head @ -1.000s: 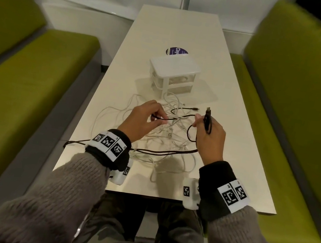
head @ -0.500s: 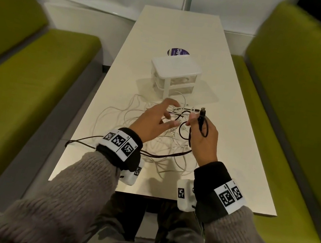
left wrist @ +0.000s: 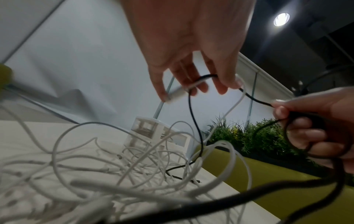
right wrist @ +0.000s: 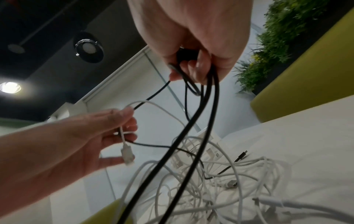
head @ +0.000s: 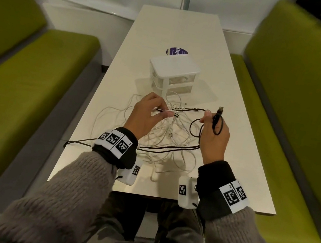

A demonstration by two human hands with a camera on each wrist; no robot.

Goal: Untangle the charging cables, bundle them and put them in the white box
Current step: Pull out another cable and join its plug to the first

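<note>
Black round cable (head: 195, 125) coiled in right hand (head: 214, 138), perhaps braided

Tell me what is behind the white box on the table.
Behind the white box a round purple sticker lies on the table. The box hides its near part, so its white lettering cannot be read whole.

Black cable (head: 194, 127), white cables (head: 164, 143) – white box (head: 173, 68), cream table (head: 227, 132), olive-green benches (head: 24, 77)
</note>
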